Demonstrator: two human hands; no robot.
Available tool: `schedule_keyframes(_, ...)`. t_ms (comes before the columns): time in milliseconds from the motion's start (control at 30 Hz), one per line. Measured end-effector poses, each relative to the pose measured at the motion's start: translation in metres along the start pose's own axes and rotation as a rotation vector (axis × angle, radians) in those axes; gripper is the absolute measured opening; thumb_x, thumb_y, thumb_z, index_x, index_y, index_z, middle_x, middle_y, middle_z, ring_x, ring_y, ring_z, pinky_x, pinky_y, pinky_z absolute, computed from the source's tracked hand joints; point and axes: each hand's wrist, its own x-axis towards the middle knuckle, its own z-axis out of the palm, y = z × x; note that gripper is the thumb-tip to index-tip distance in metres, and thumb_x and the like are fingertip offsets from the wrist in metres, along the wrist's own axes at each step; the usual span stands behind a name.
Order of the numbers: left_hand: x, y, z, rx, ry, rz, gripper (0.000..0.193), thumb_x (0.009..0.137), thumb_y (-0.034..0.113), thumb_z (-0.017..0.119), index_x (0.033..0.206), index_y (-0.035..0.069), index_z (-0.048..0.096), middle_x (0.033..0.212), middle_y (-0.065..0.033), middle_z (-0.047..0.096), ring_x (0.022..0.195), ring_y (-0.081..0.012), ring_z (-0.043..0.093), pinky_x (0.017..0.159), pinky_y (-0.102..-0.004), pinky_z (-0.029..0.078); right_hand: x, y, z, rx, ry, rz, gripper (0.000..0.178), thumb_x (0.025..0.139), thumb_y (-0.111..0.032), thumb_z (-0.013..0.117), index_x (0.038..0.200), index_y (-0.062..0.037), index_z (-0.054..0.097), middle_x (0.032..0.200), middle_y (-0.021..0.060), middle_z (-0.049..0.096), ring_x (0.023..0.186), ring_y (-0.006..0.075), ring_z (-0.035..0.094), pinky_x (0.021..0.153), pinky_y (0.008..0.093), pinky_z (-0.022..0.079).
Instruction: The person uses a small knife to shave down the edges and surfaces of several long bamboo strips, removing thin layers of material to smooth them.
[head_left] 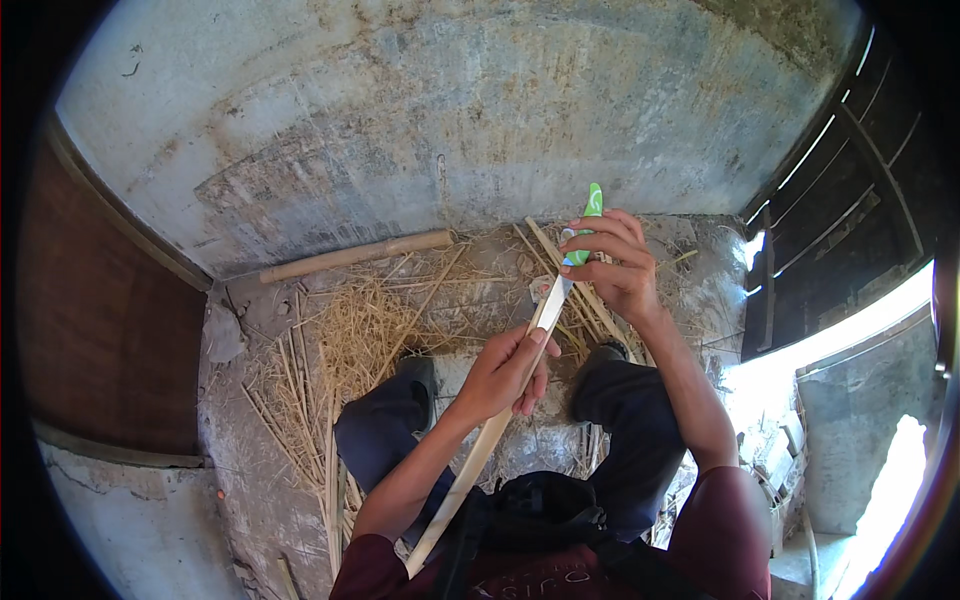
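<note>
Because the right hand [625, 270] curls its fingers round the green handle [595, 202] of a knife [556, 300], and the left hand [500, 375] pinches a pale strip [468, 472] of what looks like bamboo or wood close below the blade, I worry first about skin. From where I watch, the blade slopes down toward the left thumb; a slip, a knot in the grain or too hard a push could carry it into those fingers. The strip slants down between the 2 trouser legs [640, 430] toward the shirt [715, 510], and I judge that it could twist if the left pinch loosened. Loose straw-like shavings [365, 325] on the floor [545, 450] might slide underfoot.

I cannot tell which way the cutting edge faces, or whether it touches the strip: both are bright and overlap, so I lose the tip and the strip's upper end. Some left fingers are partly behind the strip, its lower end meets the shirt unclearly, and glare at the far right washes out detail.
</note>
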Motion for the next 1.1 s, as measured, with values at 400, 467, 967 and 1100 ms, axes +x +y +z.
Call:
schedule_keyframes(400,0.0017,-0.0078,-0.0022,-0.094,0.007,-0.039,0.040,0.118,0.036,0.040,0.100,0.003,0.055,0.061,-0.0064,0.057,0.041,-0.0141,0.054,0.038,-0.0287,0.042,0.0011,-0.0056,-0.0014,0.037,-0.013,0.016,0.025,0.074,0.002,0.078,0.085,-0.0192,0.084,0.112,-0.0003,0.081,0.124,0.0267,0.071,0.112,0.0491,0.045)
schedule_keyframes(467,0.0015,-0.0083,-0.0009,-0.079,0.019,-0.024,0.040,0.117,0.036,0.041,0.098,0.004,0.054,0.061,-0.0060,0.057,0.041,-0.0140,0.054,0.038,-0.0287,0.041,-0.0002,-0.0036,-0.0004,0.030,-0.011,0.011,0.023,0.074,0.000,0.079,0.085,-0.0191,0.084,0.112,-0.0002,0.081,0.124,0.0265,0.071,0.112,0.0490,0.045)
schedule_keyframes(967,-0.0017,-0.0082,0.0040,0.018,0.074,-0.015,0.043,0.117,0.039,0.041,0.096,0.004,0.054,0.057,-0.0049,0.055,0.039,-0.0130,0.052,0.038,-0.0283,0.040,0.0016,-0.0061,0.0018,0.005,-0.005,-0.004,0.023,0.073,-0.001,0.084,0.086,-0.0202,0.084,0.110,-0.0040,0.080,0.124,0.0224,0.071,0.110,0.0480,0.049)
schedule_keyframes(1100,-0.0016,-0.0098,0.0039,0.005,0.079,-0.010,0.042,0.117,0.038,0.042,0.095,0.004,0.054,0.057,-0.0048,0.055,0.039,-0.0126,0.052,0.038,-0.0280,0.040,0.0025,-0.0074,0.0015,0.017,0.003,0.000,0.022,0.072,-0.003,0.085,0.086,-0.0204,0.084,0.110,-0.0040,0.080,0.124,0.0223,0.071,0.109,0.0477,0.050)
